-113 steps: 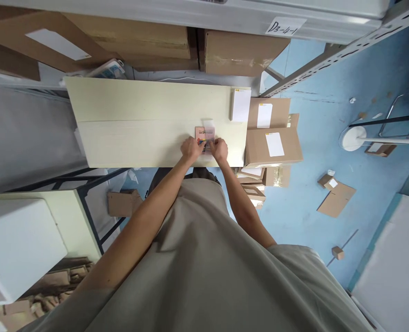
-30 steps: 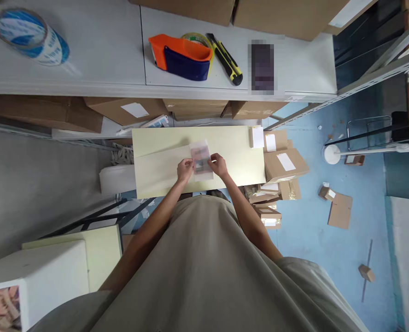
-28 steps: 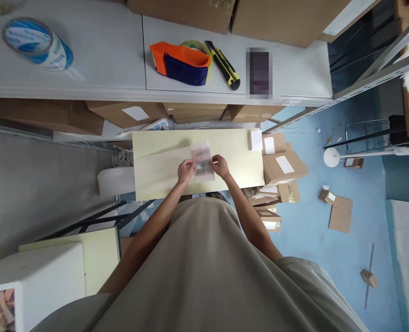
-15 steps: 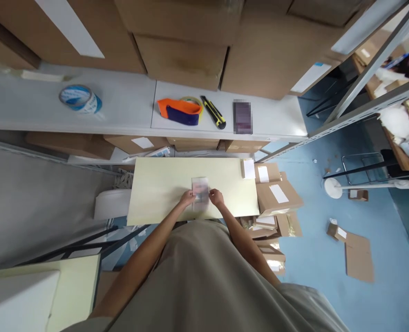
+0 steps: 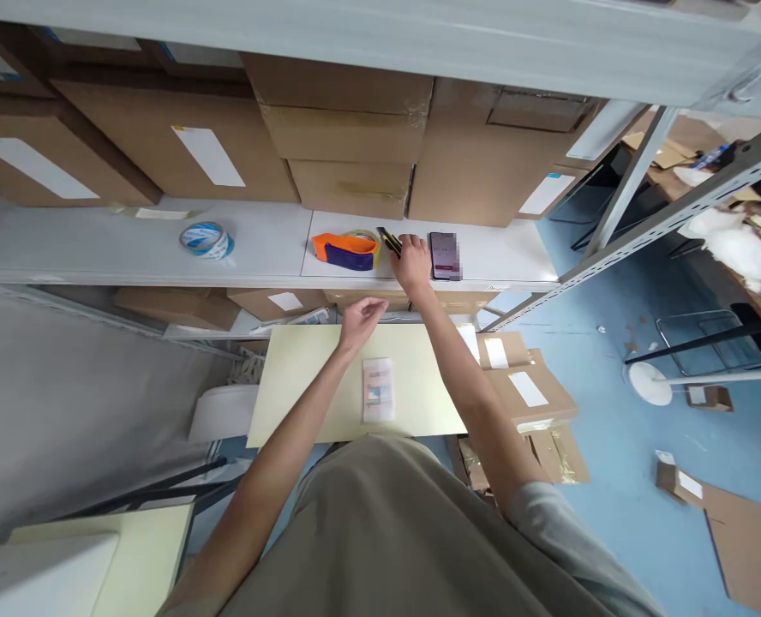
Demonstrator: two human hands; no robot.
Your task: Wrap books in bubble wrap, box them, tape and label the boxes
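Observation:
My right hand (image 5: 412,262) is at the grey shelf, its fingers closed over the lower part of a yellow-and-black utility knife (image 5: 389,240). The knife's far end shows beyond my fingertips. Lower and to the left, my left hand (image 5: 361,323) hovers above the far edge of the pale yellow table (image 5: 316,377), fingers loosely stretched with nothing in them. A flat, clear-wrapped packet (image 5: 379,391) with a pinkish printed face lies on the table near my body. Left of the knife are an orange-and-purple tape dispenser (image 5: 347,250) and, partly behind it, a yellow tape roll.
A phone (image 5: 445,255) lies right of my right hand. A blue-and-white tape roll (image 5: 206,241) sits farther left on the shelf (image 5: 258,244). Cardboard boxes (image 5: 348,187) line the shelf's back. More boxes (image 5: 527,390) are stacked right of the table, beside a metal shelf post (image 5: 663,206).
Both hands have left the packet, which stays on the table. My right hand has reached forward to the utility knife on the shelf; my left has lifted forward. The view has tilted up.

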